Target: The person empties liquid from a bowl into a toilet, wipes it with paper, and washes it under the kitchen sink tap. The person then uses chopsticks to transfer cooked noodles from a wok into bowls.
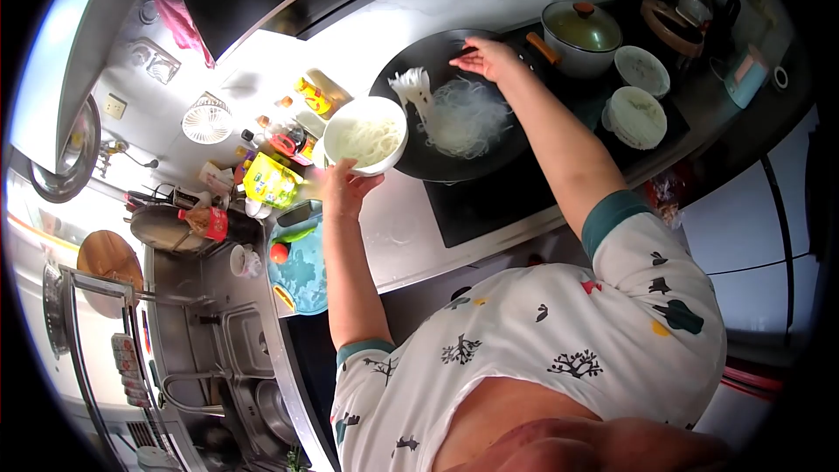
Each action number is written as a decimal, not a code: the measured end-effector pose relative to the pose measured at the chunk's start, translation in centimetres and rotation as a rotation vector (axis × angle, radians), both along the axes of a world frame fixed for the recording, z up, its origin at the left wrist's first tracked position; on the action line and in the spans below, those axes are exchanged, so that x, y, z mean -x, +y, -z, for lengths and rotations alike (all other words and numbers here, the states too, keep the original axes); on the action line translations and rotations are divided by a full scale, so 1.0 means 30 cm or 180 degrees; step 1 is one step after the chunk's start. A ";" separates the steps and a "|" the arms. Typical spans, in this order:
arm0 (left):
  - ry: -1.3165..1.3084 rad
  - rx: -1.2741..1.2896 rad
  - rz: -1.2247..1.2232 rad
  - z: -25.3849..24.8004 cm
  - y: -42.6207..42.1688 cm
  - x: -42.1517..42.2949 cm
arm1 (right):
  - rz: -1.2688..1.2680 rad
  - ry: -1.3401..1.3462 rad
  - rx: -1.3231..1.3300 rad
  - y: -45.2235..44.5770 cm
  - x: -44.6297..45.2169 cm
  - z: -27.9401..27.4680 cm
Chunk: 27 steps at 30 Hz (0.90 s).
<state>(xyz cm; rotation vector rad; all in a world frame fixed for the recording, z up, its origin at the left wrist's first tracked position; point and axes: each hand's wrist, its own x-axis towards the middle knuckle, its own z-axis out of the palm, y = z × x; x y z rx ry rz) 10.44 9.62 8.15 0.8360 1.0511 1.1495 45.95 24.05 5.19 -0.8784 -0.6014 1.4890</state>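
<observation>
My left hand (347, 185) grips a white bowl (332, 134) by its near rim, tilted a little toward the wok. Pale rice noodles (367, 141) lie inside the bowl. Beside it is a large black wok (411, 51) on the stove, with more noodles (468, 118) in its middle under some steam. A bunched white strand of noodles (414, 92) is at the wok's left side, beside the bowl. Over the wok's far right edge is my right hand (486, 59), its fingers apart and nothing visible in them.
Right of the wok stand a lidded pot (581, 39) and two white bowls (642, 71). Sauce bottles (286, 137) and a yellow packet (272, 181) crowd the counter at left. A blue cutting board (301, 273) holds a tomato and green pepper. The sink (247, 338) lies further left.
</observation>
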 end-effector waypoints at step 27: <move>-0.0888 0.0437 0.0663 0.071 0.161 -0.379 | 0.0987 -0.2633 -0.1705 -0.425 -0.214 -0.521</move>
